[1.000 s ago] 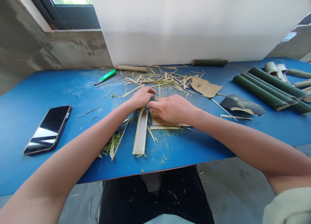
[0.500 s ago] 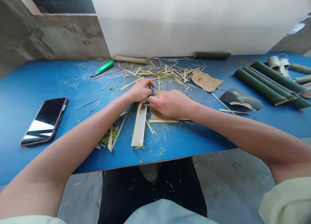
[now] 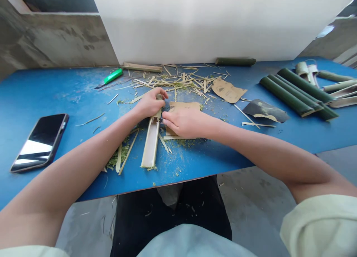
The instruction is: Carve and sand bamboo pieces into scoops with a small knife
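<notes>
A split bamboo piece [image 3: 151, 145], pale and hollow inside, lies lengthwise on the blue table with its near end close to the front edge. My left hand [image 3: 152, 102] is wrapped round its far part. Right beside it, my right hand [image 3: 184, 123] is closed with thumb and finger pinched at the bamboo's side; what it grips is too small and hidden to name. Under the right hand lies a brown sandpaper sheet [image 3: 184, 106], with a thin strip along its near edge.
A phone [image 3: 40, 140] lies at left, a green utility knife [image 3: 113, 76] behind it. Bamboo slivers [image 3: 184, 78] litter the back. At right are curled sandpaper [image 3: 229, 89], a dark sheet [image 3: 264, 110] and green bamboo pieces [image 3: 290, 95].
The whole view has shifted, so the table items appear further left. At the bamboo, the right hand has moved slightly, baring more of the piece's inner hollow and its far part.
</notes>
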